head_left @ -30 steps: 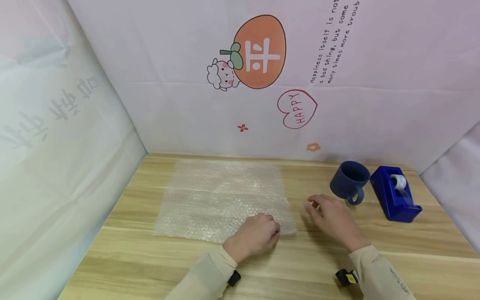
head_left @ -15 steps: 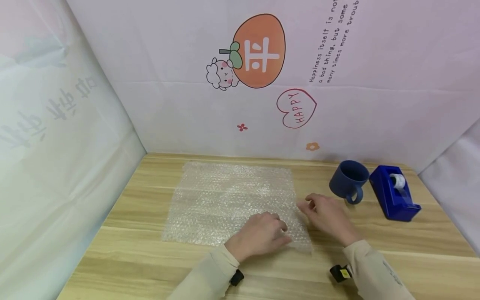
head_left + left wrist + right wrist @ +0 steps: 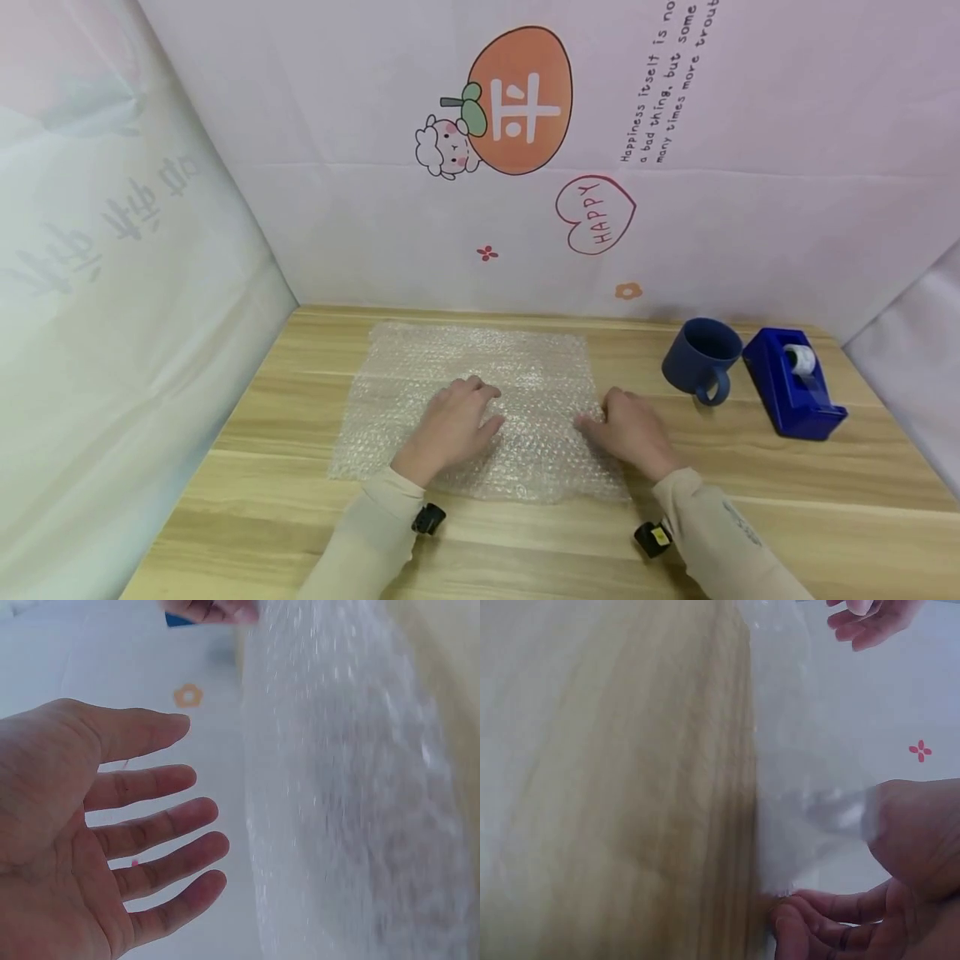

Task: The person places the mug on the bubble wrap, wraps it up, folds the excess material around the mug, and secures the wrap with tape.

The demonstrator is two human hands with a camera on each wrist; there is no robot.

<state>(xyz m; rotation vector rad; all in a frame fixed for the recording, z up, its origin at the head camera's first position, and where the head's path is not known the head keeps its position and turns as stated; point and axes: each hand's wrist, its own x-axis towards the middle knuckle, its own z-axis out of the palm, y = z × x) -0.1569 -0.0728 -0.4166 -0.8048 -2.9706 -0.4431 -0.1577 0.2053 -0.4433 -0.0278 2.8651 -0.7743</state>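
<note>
A: Where's the bubble wrap [image 3: 536,358]?

B: Spread out on the desk [image 3: 517,546], one layer, not folded, with nothing set on it. I'd call the laying-out nearly done; perhaps only some straightening at the right edge is left.

A: And the hands around it?

B: They're apart from each other. The left hand [image 3: 450,425] is over the middle of the sheet, fingers loose and spread, holding nothing; its wrist view shows a gap between fingertips and plastic.

A: The other one?

B: The right hand [image 3: 633,429] is at the sheet's right edge, thumb over the plastic, fingertips by the border. Whether it pinches that edge, I can't tell; the wrist view is blurred there.

A: Anything beyond?

B: Off the right side, the blue mug [image 3: 693,358] stands upright, unwrapped, untouched. Just beside it sits the tape dispenser [image 3: 791,396], its roll [image 3: 802,360] in place. I see no tape on the sheet, so as I judge it, neither has been used.
</note>
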